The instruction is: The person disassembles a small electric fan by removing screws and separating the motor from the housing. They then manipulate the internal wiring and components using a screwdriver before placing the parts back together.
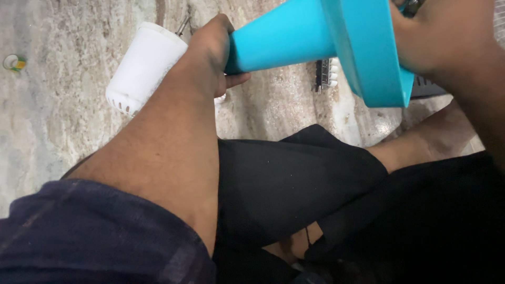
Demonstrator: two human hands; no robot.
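A bright blue plastic part point(321, 37), a tapered column widening into a flat base, is held tilted above the stone floor. My left hand point(213, 50) is wrapped around the narrow end of the column. My right hand point(436, 37) grips the wide base from the upper right, with a dark band showing at the wrist. A white plastic cylinder with slots at its lower end point(142, 68) lies on the floor just left of my left hand, partly hidden by my forearm.
My crossed legs in black shorts point(294, 184) fill the lower middle and right. A small dark piece with white keys point(327, 73) lies on the floor under the blue part. A small round item point(13, 63) sits at the far left. A screwdriver tip point(183, 25) shows behind the white cylinder.
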